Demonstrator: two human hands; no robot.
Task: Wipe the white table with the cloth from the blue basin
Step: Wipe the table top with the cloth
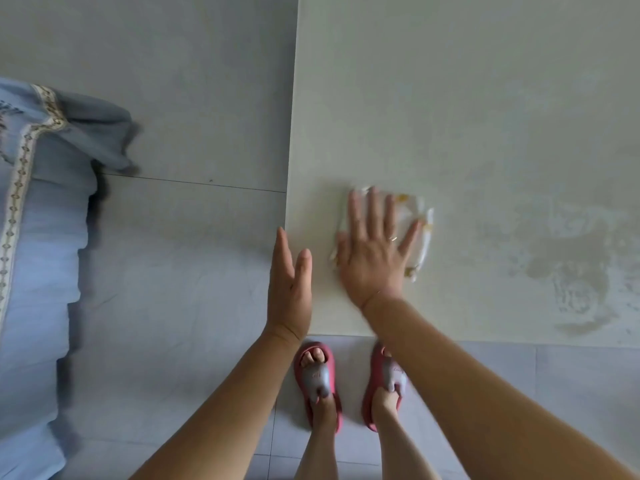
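Two hands out: right hand (372, 251) spread, pressing cloth (417, 230) on white table (450, 98), mid-wipe; left hand (290, 289) flat, fingers together, empty. Next, likely sweep toward wet smears (571, 268).

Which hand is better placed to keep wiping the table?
Right. The right hand lies flat on the cloth on the table; the left hand is edge-on at the table's corner, off the cloth.

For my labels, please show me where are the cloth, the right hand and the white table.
cloth (420, 216), head view, right edge.
right hand (372, 256), head view, back of hand.
white table (467, 98), head view, bare top.
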